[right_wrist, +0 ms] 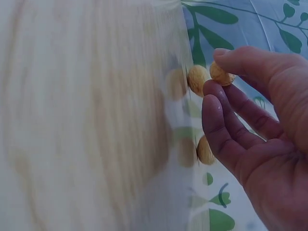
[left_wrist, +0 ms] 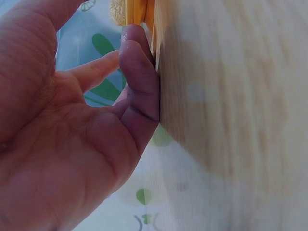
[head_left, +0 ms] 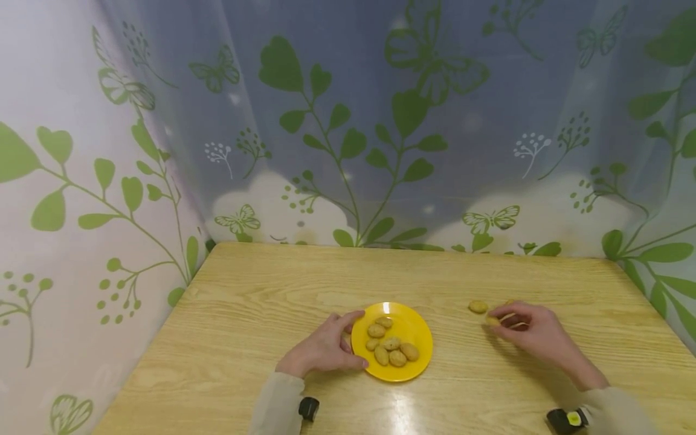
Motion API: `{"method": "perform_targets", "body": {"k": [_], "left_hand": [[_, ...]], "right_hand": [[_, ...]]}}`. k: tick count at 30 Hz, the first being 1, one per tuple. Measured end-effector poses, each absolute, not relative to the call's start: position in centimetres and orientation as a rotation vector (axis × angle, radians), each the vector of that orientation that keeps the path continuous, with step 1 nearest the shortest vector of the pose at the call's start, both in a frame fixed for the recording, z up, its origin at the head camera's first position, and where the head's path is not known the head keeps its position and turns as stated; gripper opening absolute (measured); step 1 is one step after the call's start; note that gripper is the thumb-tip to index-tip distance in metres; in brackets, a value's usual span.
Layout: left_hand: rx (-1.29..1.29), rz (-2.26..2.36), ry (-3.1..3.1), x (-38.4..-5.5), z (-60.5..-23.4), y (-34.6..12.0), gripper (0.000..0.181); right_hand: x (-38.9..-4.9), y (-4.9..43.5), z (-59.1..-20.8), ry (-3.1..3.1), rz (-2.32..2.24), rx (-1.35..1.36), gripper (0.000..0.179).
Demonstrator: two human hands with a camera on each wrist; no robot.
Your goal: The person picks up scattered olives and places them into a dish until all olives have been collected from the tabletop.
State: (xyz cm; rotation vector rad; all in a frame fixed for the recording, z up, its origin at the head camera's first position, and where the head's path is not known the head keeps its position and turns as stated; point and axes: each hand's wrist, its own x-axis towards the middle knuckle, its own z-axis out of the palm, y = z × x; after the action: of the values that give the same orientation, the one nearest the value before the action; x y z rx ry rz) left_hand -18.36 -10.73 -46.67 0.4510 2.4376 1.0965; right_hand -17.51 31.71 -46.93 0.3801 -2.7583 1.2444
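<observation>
A round yellow plate lies on the table with several walnuts on it. My left hand holds the plate's left rim, thumb at the near side and fingers at the far side. In the left wrist view, curled fingers lie low against the table beside the plate. Right of the plate, my right hand pinches one walnut between thumb and fingertips. A loose walnut rests just left of that hand. Another walnut is partly hidden by the fingers.
The wooden table has a light, glossy grain. A leaf-and-butterfly patterned curtain hangs along its back and both sides. Black devices are strapped to the left wrist and the right wrist.
</observation>
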Motion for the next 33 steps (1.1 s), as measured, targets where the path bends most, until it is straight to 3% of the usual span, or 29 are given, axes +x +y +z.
{"method": "perform_targets", "body": {"k": [33], "left_hand": [[0.456,1.087,2.440,-18.2,-46.4,-10.7,0.096]], "right_hand": [[-18.1,27.3,-47.3,-2.692,1.345,0.636,0.021]]}}
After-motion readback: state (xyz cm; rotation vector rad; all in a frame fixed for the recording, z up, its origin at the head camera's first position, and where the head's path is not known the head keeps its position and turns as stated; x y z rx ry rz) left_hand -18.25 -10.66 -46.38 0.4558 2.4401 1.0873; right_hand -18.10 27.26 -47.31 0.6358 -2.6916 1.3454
